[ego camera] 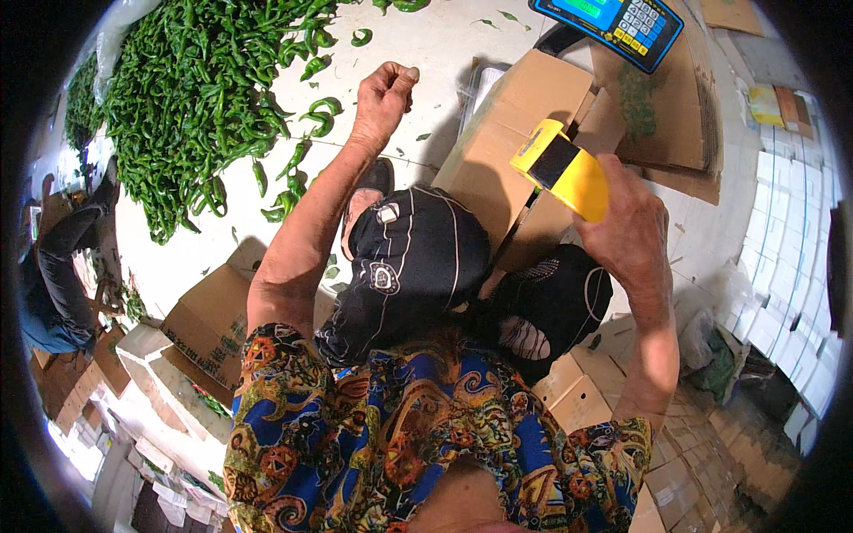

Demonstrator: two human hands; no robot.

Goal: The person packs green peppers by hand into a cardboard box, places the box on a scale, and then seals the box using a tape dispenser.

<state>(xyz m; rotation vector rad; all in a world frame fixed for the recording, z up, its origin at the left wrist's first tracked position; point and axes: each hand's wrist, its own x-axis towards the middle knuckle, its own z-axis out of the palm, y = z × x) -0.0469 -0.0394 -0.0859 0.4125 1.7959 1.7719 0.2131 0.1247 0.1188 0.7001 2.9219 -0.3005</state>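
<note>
My right hand (623, 223) grips a yellow tape dispenser (578, 174) with a black band, held above a closed cardboard box (513, 126) between my knees. To the left, my left hand (386, 93) is raised over the pale floor with its fingers curled in; whether something small is pinched in it I cannot tell. A large heap of green chili peppers (200, 100) spreads over the floor beyond my left arm, and several loose peppers (320, 120) lie near that forearm. Behind the box stands a digital weighing scale (610, 26) with a keypad.
Flattened cardboard (673, 100) lies under and beside the scale. An open cardboard box (210, 326) and a white foam box (166, 380) are at lower left. Another person (66, 280) is at the far left. Stacked white boxes (786, 253) line the right; brown cartons (673, 460) stand at lower right.
</note>
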